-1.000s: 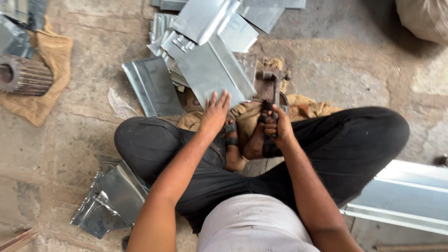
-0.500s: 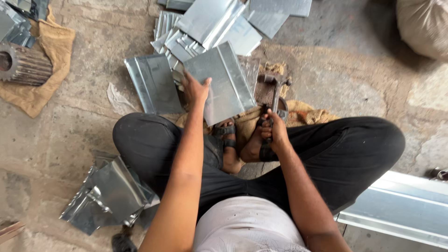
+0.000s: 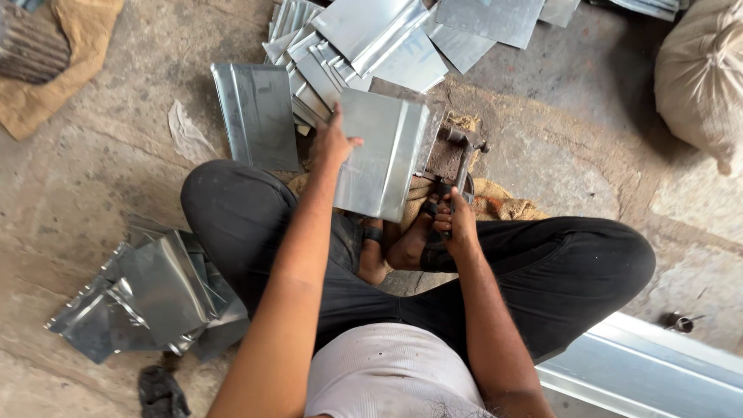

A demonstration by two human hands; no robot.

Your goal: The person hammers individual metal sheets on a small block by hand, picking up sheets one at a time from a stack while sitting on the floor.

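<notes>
A concrete floor [image 3: 101,193] carries a long metal channel [image 3: 650,371] at lower right and a heap of sheet-metal pieces [image 3: 364,46] ahead of the seated person's crossed legs. A bent metal sheet [image 3: 383,155] stands tilted over a rusty iron block [image 3: 445,151], with the left hand [image 3: 333,143] closed on its left edge. The right hand [image 3: 457,224] is wrapped around a hammer [image 3: 464,166] handle.

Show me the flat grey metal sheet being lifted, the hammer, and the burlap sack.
flat grey metal sheet [image 3: 381,159], head view, middle of its face.
hammer [image 3: 463,166], head view, on its handle.
burlap sack [image 3: 700,73], head view, middle of its side.
</notes>
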